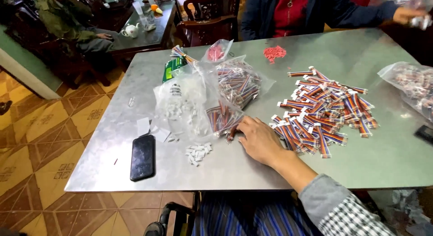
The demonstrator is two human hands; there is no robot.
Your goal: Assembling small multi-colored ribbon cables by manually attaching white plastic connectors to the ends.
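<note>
Nearest camera: striped lap and grey checked sleeve at the near edge, forearm reaching up onto the surface [370,159].
Right hand [258,139]: palm down, fingers loosely spread, resting flat; grip not pinching anything that can be made out; fingertips touching the loose cable ends [231,133] spilling from a clear bag [223,116].
Left hand: out of view.
Cable pile [327,112]: short multicoloured ribbon cables with white plugs, heaped just right of the hand, near edge touching the wrist side.
White plugs [198,152]: small loose cluster, near the hand's left, apart from it.
Bag of white plugs [182,105]: clear, bulging, behind the cluster.
Phone [143,157]: black, face up, well left of the hand.
Red bits [274,53]: small heap at the far side, in front of another person's [297,10] place.
Step in hand, by judgement: sorting or picking cables at the bag's mouth.
Next move, by judgement: calls for closing thumb and forefinger on a single cable, without dragging its neighbours.
</note>
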